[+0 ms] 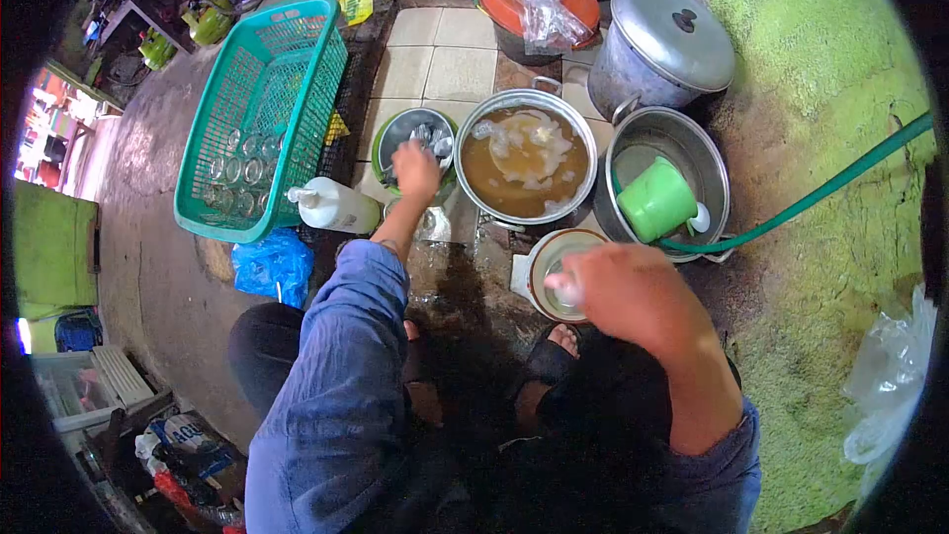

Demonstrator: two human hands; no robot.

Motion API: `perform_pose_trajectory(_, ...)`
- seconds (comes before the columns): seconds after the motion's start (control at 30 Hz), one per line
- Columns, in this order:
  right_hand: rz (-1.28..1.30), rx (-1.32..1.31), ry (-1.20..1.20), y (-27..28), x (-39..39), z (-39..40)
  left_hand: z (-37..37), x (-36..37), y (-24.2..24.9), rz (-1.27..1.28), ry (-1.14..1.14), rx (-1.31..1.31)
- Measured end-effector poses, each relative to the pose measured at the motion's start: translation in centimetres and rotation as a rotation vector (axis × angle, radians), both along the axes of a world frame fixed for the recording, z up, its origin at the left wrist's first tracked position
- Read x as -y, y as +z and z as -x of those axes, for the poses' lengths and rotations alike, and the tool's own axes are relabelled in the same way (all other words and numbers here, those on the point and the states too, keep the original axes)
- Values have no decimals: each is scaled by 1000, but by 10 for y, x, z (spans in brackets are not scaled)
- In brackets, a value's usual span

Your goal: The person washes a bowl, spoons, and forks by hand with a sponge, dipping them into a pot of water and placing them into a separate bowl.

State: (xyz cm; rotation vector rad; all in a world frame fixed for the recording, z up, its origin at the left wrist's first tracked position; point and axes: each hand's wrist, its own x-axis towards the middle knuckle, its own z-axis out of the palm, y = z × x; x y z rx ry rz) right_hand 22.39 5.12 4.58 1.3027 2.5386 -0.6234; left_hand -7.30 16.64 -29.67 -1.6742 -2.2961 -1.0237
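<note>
My left hand [416, 171] reaches into a small metal bowl [400, 127] that holds shiny metal items, perhaps spoons; its fingers point down, and what they grip, if anything, is hidden. Over a pale round dish [542, 289] near my feet is my right hand [633, 297], blurred, its fingers closed around something whitish that I cannot make out. Between and beyond the hands stands a wide metal pot [591, 173] of brownish water with foam. A white bottle [339, 208] lies left of my left forearm.
A green basket [331, 40] with several glasses stands at left, a blue bag [272, 267] below it. At right, a deep pot [720, 138] holds a green dipper [655, 200]; a green hose [840, 180] crosses it. Behind are a lidded pot [643, 69] and an orange-lidded bucket [583, 0].
</note>
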Motion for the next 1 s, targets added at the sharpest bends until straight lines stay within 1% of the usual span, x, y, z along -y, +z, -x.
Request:
perform_pose_trajectory(0.03,5,4,4,-2,-2,-2,-11,-6,9,-55,-158,40)
perform_pose_trajectory(0.1,-188,-82,12,-5,-5,-5,-39,-15,21,109,-411,-79)
perform_pose_trajectory(0.17,-163,-109,29,-5,-8,-6,-67,-23,28,526,-552,-102)
perform_pose_trajectory(0.2,-142,-137,45,-4,-9,-5,-76,-27,16,523,-552,-102)
perform_pose_trajectory(0.27,-110,-102,21,-2,-10,-3,-90,-31,-20,859,-484,-262)
perform_pose_trajectory(0.3,-73,-67,-4,-1,-9,-2,-95,-30,-22,858,-487,-259)
perform_pose_trajectory(0.33,-74,-63,-6,0,-10,-1,-100,-30,-24,998,-539,-352)
perform_pose_trajectory(0.37,-6,-35,-17,1,-11,-1,-103,-32,-25,1136,-591,-447)
perform_pose_trajectory(0.4,61,-7,-30,1,-12,0,-106,-38,-28,1263,-611,-385)
perform_pose_trajectory(0.43,55,-1,-32,1,-12,1,-109,-41,-33,1256,-616,-382)
perform_pose_trajectory(0.5,113,48,-45,1,-13,3,-115,-42,-39,1296,-555,-141)
perform_pose_trajectory(0.53,114,55,-45,1,-13,4,-116,-43,-38,1296,-559,-135)
perform_pose_trajectory(0.63,143,56,-53,0,-13,4,-111,-43,-33,1201,-926,-171)
perform_pose_trajectory(0.67,142,47,-52,-2,-13,4,-118,-39,-45,1109,-713,-19)
perform_pose_trajectory(0.7,138,38,-51,-2,-13,4,-118,-39,-50,1107,-713,-22)
perform_pose_trajectory(0.77,134,41,-48,-1,-13,5,-115,-42,-59,946,-742,379)
perform_pose_trajectory(0.8,133,46,-42,0,-13,5,-115,-45,-58,944,-744,377)
perform_pose_trajectory(0.87,133,54,-37,1,-12,6,-114,-53,-57,1109,-718,547)
perform_pose_trajectory(0.9,135,60,-30,1,-12,6,-113,-57,-65,1108,-721,549)
perform_pose_trajectory(0.97,137,68,-25,1,-12,6,-111,-60,-87,949,-918,641)
perform_pose_trajectory(1.0,139,70,-19,0,-12,6,-118,-49,-65,930,-704,722)
